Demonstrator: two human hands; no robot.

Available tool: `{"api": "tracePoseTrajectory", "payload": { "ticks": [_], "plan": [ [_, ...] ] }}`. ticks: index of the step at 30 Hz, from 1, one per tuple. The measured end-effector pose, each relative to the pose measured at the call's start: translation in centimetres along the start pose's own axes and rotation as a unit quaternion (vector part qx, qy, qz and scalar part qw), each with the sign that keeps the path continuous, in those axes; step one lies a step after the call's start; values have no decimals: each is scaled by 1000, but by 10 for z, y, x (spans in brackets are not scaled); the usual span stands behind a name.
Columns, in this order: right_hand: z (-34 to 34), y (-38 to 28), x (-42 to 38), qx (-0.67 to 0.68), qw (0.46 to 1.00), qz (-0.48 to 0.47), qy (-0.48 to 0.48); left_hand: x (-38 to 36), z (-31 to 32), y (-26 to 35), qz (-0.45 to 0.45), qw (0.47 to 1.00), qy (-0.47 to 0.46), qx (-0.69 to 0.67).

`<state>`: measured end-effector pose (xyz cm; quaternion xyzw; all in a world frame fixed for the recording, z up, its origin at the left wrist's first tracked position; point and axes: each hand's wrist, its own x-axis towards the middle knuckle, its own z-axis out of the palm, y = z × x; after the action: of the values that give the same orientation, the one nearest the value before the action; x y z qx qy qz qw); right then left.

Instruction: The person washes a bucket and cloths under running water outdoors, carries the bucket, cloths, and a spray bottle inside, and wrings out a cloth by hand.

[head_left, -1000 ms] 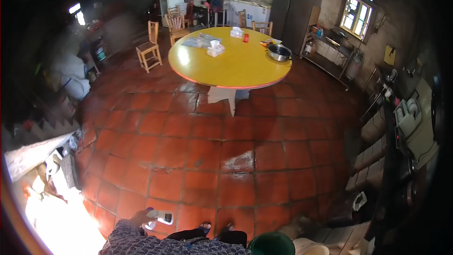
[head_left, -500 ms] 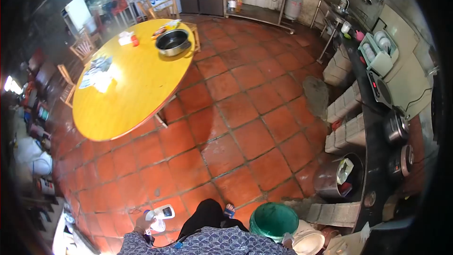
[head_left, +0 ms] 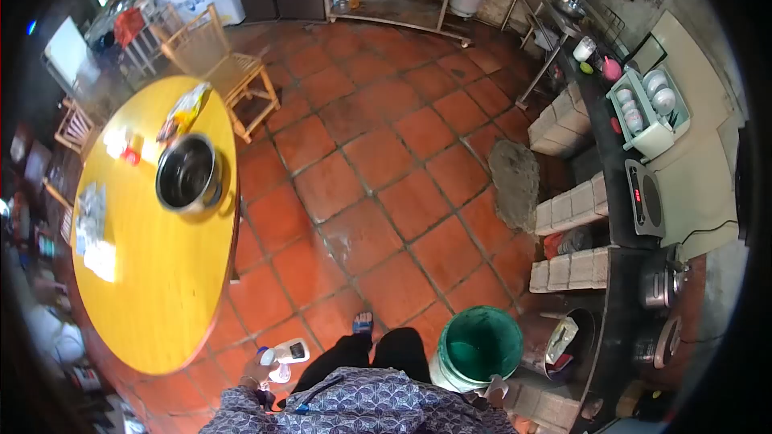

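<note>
My left hand (head_left: 256, 370) is closed around a white plastic bottle (head_left: 291, 350) with a dark patch on its side. A second bottle with pinkish contents (head_left: 279, 374) hangs close beside it. My right hand (head_left: 493, 391) is at the near rim of a bucket (head_left: 446, 374), green inside and pale outside, its fingers closed there and partly hidden. The bucket is at my right side, its mouth facing up.
A yellow oval table (head_left: 145, 289) with a metal pot (head_left: 189, 173) is at left, with a bamboo chair (head_left: 217, 64) behind it. Along the right runs a black counter (head_left: 599, 233) on brick supports, bearing a dish rack (head_left: 651, 112). A metal bin (head_left: 543, 329) stands below.
I have moved forward across the tiles; the table and counter appear nearer. The bottles and the bucket have come along with my hands. A pale container beside the bucket has left view.
</note>
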<state>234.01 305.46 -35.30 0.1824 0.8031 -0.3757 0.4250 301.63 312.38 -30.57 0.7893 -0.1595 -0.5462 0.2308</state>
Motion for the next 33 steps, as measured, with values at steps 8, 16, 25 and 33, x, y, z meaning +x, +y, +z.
{"api": "tracePoseTrajectory", "payload": {
  "ticks": [8,16,25,33],
  "plan": [
    [175,-99,-18,-117,988,-30,100,129,41,234,66,988,-2,-139],
    [357,-258,-26,-131,988,-12,78,191,68,436,15,995,51,-85],
    [515,-375,-16,-75,994,-3,75,354,77,562,23,990,-67,-120],
    [617,-449,-21,-15,998,-1,-54,442,79,742,40,996,-36,-70]
  ]
}}
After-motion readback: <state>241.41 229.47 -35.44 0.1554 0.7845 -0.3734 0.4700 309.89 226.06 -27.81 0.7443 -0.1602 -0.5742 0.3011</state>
